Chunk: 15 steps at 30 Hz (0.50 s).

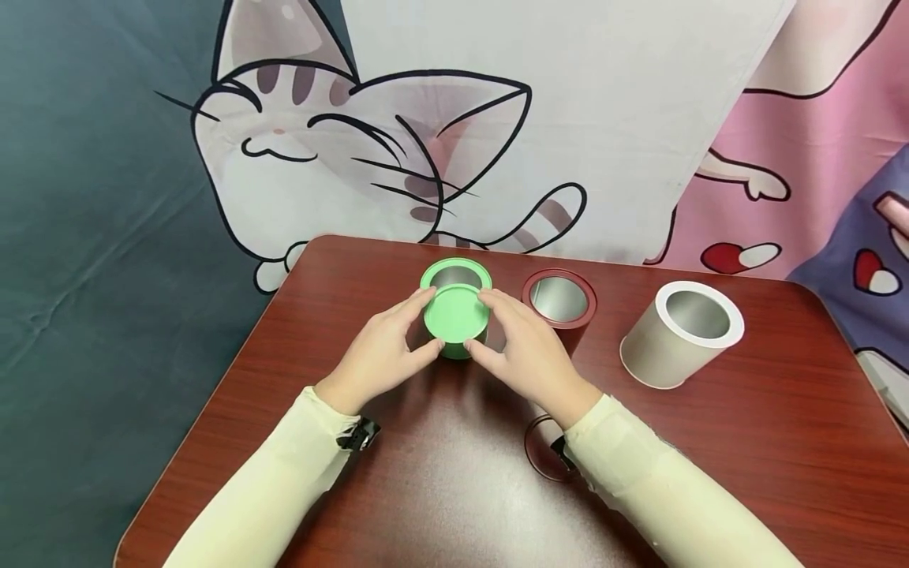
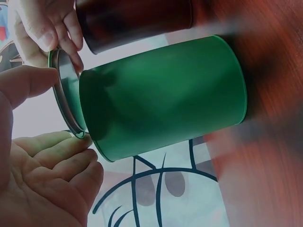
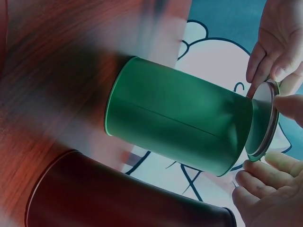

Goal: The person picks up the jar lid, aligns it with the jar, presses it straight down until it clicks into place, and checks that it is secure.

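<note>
From the head view, my left hand (image 1: 379,353) and right hand (image 1: 525,351) are both pinching the green lid (image 1: 457,313) by its rim, fingertips on either side, holding it tilted against the near edge of the green tin (image 1: 455,278). The tin stands upright on the worktop (image 1: 440,473), open mouth showing past the lid. Just to the right of the green tin is the dark red tin (image 1: 559,301), further right the silver tin with the white rim (image 1: 680,331), and a dark red lid (image 1: 543,450) lies nearer me, partly under my right sleeve. The risk I see here: the lid is not square to the mouth, so pressing now could jam it crooked.

Left wrist view: my thumb and fingers (image 2: 57,156) are curled about the lid's edge (image 2: 66,94), which sits cocked off the green tin's (image 2: 161,94) top. It's a light fingertip hold, so the lid could slip out sideways.

Right wrist view: the lid (image 3: 262,120) again leans at an angle on the green tin (image 3: 180,123), with the dark red tin (image 3: 118,194) close beside it. A hard push could shove the green tin into its neighbour or tip it.
</note>
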### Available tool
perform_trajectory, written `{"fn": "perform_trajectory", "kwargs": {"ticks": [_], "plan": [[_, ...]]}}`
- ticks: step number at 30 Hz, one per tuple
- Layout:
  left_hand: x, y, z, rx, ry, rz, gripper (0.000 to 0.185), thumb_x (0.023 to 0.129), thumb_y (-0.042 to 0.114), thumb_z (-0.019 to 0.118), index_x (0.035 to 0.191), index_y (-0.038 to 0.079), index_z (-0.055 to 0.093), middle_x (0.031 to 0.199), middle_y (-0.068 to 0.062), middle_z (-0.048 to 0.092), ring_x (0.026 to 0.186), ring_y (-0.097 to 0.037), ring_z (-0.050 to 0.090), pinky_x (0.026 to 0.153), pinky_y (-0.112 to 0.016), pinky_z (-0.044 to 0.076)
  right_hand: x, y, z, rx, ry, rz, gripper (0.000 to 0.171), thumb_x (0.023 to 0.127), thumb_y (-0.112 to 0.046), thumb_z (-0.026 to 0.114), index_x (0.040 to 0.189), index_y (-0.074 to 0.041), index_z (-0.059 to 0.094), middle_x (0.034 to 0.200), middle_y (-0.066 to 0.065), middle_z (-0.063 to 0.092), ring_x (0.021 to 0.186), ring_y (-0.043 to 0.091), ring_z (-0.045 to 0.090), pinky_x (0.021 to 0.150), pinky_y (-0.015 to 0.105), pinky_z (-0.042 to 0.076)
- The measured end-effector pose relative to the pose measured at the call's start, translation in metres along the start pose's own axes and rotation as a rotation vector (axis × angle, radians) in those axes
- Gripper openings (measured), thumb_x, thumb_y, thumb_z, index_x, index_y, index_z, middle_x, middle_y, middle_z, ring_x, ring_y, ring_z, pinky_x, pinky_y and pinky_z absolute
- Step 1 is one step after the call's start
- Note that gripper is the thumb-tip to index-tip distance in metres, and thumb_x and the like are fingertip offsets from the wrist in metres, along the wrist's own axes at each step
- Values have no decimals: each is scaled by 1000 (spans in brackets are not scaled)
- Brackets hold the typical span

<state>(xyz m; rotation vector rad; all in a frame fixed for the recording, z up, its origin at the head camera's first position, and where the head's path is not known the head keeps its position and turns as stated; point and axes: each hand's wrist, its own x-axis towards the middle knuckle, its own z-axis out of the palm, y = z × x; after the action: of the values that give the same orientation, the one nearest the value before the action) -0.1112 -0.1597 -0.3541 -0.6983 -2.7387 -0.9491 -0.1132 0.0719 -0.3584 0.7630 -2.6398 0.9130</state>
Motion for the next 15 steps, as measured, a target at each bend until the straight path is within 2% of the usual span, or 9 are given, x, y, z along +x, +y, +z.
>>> {"fn": "perform_trajectory", "kwargs": {"ticks": [15], "plan": [[9,-6,-4,20,-25,-11,69,88,23,74,148,2,47,149,-14,51,134,-27,52,109,-44,44,10,1,1,-21,-54,44,64,87,-33,75,141,-6,54,143,11,56,135,26,51,111,45,41]]}}
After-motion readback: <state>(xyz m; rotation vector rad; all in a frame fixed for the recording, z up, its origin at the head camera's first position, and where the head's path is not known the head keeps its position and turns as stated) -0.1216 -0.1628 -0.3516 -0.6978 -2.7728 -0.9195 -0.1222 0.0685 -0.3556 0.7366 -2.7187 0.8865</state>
